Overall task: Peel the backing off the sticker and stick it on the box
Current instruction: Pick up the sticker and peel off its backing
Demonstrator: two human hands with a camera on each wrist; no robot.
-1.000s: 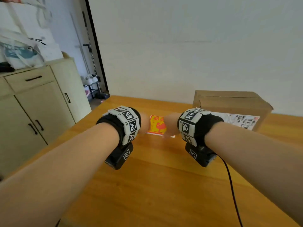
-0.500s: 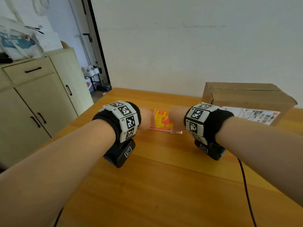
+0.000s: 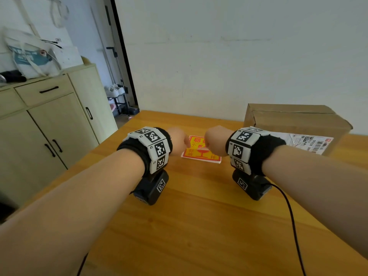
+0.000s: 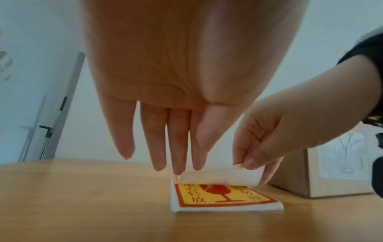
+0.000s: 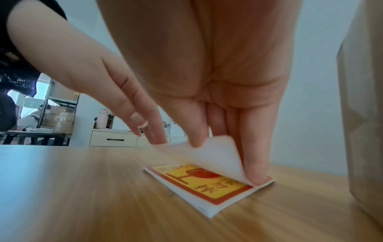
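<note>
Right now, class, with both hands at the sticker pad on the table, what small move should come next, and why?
Probably the right hand should keep lifting the top sheet it pinches, curling it further off the sticker pad. One corner is up, the rest lies flat, and the left hand has straight fingers on the far corner, seemingly steadying it.

Both my forearms reach toward twelve o'clock. My left hand [image 4: 165, 98] points down, fingers [image 4: 178, 147] straight and together. At its three o'clock, my right hand [image 5: 217, 81] pinches thumb [image 4: 257, 157] against fingertips.
</note>
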